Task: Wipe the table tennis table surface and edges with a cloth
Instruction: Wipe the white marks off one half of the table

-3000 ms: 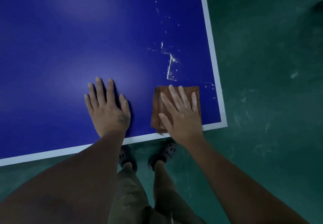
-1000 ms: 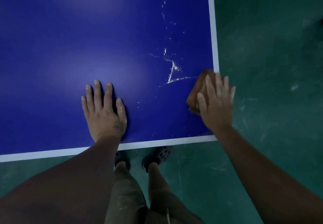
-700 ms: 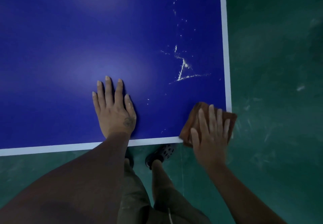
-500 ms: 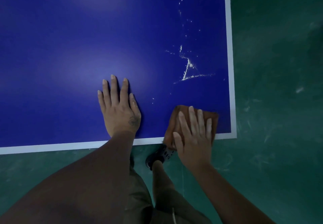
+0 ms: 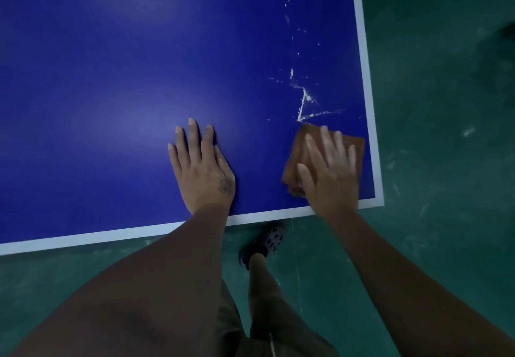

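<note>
Head view: right hand [image 5: 331, 173] presses a folded brown cloth [image 5: 295, 156] flat on the table tennis table [image 5: 111, 64], near its corner at 4 o'clock.
Its fingers lie straight and spread, grasping nothing, probably to load the soft square pad evenly. The left hand [image 5: 203, 173], at the cloth's 9 o'clock, is also flat and relaxed and seems to brace the lean. The top is smooth blue with a white border line [image 5: 365, 78]. Gritty white residue [image 5: 303, 103] lies just past the cloth at 12 o'clock, not yet wiped.

Blue table [image 5: 111, 78] with brown cloth [image 5: 296, 159], white dust [image 5: 301, 106]
</note>
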Action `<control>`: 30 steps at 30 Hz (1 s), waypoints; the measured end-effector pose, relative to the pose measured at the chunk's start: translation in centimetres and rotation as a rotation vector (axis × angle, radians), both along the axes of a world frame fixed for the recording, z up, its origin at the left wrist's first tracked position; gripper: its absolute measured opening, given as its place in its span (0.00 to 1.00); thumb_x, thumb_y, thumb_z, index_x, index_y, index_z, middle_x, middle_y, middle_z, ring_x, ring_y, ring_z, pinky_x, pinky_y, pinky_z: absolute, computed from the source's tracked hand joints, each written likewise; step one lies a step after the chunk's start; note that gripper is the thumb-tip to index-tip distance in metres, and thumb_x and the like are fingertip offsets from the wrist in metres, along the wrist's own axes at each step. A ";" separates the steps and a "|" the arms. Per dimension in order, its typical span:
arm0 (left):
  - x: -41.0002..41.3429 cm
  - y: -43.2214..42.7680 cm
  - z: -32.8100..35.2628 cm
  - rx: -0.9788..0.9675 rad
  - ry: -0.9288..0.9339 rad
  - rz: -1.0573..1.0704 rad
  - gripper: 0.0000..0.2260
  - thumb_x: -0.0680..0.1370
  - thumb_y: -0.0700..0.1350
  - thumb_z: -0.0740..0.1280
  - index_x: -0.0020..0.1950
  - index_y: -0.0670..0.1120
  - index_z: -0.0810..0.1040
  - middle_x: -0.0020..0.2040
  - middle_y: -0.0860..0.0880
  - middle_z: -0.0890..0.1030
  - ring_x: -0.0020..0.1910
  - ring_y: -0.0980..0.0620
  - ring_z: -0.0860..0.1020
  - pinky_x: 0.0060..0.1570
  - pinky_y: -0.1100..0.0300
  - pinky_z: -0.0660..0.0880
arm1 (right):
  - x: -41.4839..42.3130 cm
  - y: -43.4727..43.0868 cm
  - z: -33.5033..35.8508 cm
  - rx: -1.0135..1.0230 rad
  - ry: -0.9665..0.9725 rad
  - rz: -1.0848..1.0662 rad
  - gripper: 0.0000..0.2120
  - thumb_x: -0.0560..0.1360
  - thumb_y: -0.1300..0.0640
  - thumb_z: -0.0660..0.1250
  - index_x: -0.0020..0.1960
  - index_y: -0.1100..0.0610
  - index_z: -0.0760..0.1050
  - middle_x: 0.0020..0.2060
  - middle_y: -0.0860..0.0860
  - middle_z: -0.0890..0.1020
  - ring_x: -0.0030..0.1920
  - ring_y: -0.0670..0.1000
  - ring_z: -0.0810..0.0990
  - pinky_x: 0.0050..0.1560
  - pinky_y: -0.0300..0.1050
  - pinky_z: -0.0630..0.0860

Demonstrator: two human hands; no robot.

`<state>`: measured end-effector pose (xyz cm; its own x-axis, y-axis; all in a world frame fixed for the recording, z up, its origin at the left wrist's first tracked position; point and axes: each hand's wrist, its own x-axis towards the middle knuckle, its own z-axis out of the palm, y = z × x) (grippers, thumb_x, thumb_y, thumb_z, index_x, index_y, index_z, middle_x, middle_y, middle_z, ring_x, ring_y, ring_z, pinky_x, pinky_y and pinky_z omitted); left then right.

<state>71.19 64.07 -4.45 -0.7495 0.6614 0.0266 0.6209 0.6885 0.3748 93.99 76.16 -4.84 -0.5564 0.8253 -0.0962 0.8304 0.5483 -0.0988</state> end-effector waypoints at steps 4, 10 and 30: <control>0.0 0.0 -0.3 -0.081 0.002 -0.011 0.24 0.90 0.51 0.50 0.86 0.49 0.65 0.89 0.46 0.56 0.89 0.41 0.51 0.87 0.40 0.47 | 5.7 0.7 0.7 0.003 -0.009 -0.224 0.31 0.88 0.37 0.48 0.87 0.51 0.59 0.87 0.54 0.56 0.87 0.60 0.51 0.84 0.69 0.50; 0.0 0.0 -0.2 -0.108 -0.002 -0.010 0.25 0.89 0.51 0.49 0.86 0.49 0.64 0.90 0.46 0.55 0.89 0.41 0.50 0.87 0.39 0.47 | 1.4 -0.7 0.9 0.006 -0.010 -0.416 0.31 0.88 0.40 0.47 0.88 0.51 0.53 0.87 0.56 0.51 0.87 0.61 0.48 0.84 0.71 0.49; 0.3 0.1 -0.6 -0.038 0.041 0.003 0.23 0.89 0.49 0.52 0.84 0.48 0.67 0.89 0.45 0.59 0.89 0.40 0.53 0.87 0.40 0.48 | 5.6 0.2 0.7 0.016 -0.041 -0.203 0.31 0.88 0.40 0.49 0.87 0.53 0.56 0.87 0.57 0.52 0.87 0.61 0.48 0.83 0.71 0.52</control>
<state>71.49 64.20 -5.03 -0.7502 0.6604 0.0319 0.6331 0.7037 0.3224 99.59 76.39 -4.16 -0.3747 0.9216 -0.1011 0.9271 0.3709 -0.0547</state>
